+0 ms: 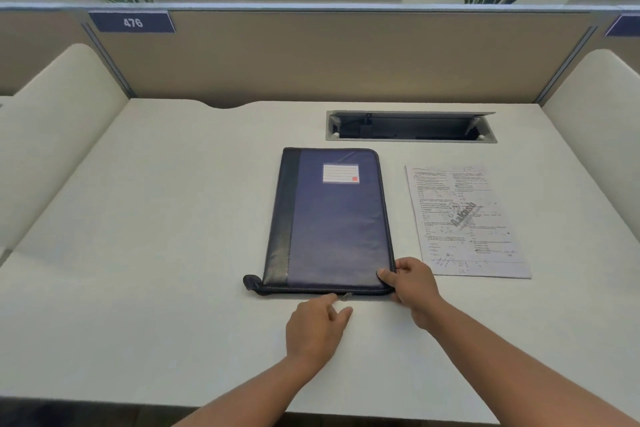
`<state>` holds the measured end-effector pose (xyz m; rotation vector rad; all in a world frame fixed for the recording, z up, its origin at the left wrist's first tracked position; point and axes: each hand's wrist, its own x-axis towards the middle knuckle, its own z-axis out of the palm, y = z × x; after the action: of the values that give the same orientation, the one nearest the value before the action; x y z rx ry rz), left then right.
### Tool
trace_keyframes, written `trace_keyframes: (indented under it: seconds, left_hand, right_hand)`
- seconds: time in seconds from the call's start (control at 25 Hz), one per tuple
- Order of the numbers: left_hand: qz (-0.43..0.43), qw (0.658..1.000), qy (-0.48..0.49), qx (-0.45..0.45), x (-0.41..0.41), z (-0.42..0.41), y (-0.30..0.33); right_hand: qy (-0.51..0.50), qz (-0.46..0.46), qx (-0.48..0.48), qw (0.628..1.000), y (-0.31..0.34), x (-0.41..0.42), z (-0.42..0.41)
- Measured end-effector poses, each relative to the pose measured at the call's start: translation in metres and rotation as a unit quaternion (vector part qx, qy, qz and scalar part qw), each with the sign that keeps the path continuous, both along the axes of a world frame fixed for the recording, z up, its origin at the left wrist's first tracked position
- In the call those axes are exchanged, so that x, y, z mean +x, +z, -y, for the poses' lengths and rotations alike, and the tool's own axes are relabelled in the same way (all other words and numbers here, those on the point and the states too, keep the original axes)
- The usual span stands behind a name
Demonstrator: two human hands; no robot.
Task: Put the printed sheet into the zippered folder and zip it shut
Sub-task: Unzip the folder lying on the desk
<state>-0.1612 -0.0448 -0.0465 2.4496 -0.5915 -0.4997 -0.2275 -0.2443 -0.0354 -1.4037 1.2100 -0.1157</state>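
A dark blue zippered folder [332, 218] with a black spine and a white label lies flat and closed on the white desk [156, 218]. The printed sheet [464, 218] lies flat on the desk just right of it, apart from the folder. My right hand [410, 284] grips the folder's near right corner, thumb on top. My left hand [317, 326] is at the folder's near edge, its fingers pinching the small metal zipper pull [346, 296].
An open cable tray slot [410, 126] is sunk into the desk behind the folder. Partition walls [311, 55] close off the back, and cream side panels stand at the left and right. Plants rise behind the partition.
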Motion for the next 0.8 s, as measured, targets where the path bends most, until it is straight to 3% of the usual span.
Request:
trace_keyframes:
  seconds: [0.24, 0.8]
  left_hand:
    - [-0.043, 0.994, 0.102, -0.016, -0.009, 0.016, 0.002]
    - [-0.104, 0.983, 0.153, 0.0, -0.013, 0.03, 0.013]
  right_hand:
    - [-0.004, 0.024, 0.022, 0.999, -0.001, 0.0, -0.001]
    - [-0.046, 0.035, 0.119, 0.991, 0.002, 0.004, 0.003]
